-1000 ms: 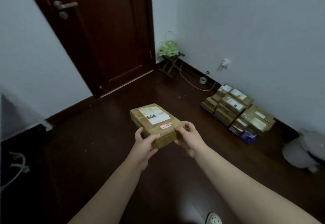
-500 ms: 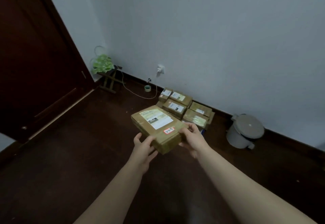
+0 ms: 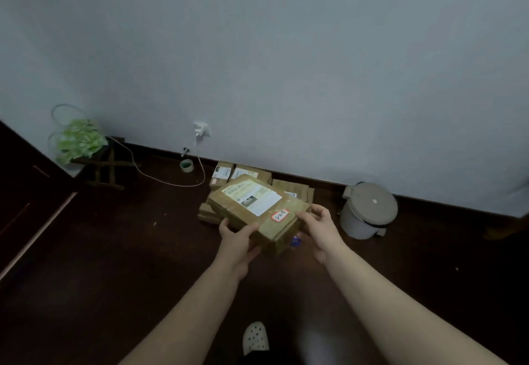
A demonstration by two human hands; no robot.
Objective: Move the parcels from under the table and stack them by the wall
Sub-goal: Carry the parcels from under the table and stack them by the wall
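Since a second ago the view has swung right: the door has dropped out on the left, and the stacked parcels (image 3: 243,174) now sit straight behind the carried parcel (image 3: 257,210) instead of well off to its right. Grip unchanged.

Carried parcel: brown cardboard, held in the air over the dark floor (image 3: 114,250), tilted so its far end is higher. It hides most of the stack. White shipping label (image 3: 252,197) on top, and a small red-bordered sticker (image 3: 280,215) near the right corner (handwriting unreadable).

Left hand (image 3: 237,238): clamps the near left corner, thumb lying flat on top, fingers tucked under and out of sight.

Right hand (image 3: 320,230): holds the near right edge, fingers curled and close together against the side, thumb tip just beside the sticker.

Stacked parcels: several brown boxes on the floor, far side against the wall (image 3: 286,64), some with white labels. A small blue thing (image 3: 295,241) shows just under the carried parcel's near right corner.

Surroundings: a grey lidded bin (image 3: 369,210) to the right of the stack, near the wall. To the left are a roll of tape (image 3: 186,165), a wall socket (image 3: 201,129) with a pale cable (image 3: 171,182) looping across the floor, and a dark stool (image 3: 106,164) carrying a green bag (image 3: 78,141). A white perforated shoe (image 3: 255,337) shows at the near edge.
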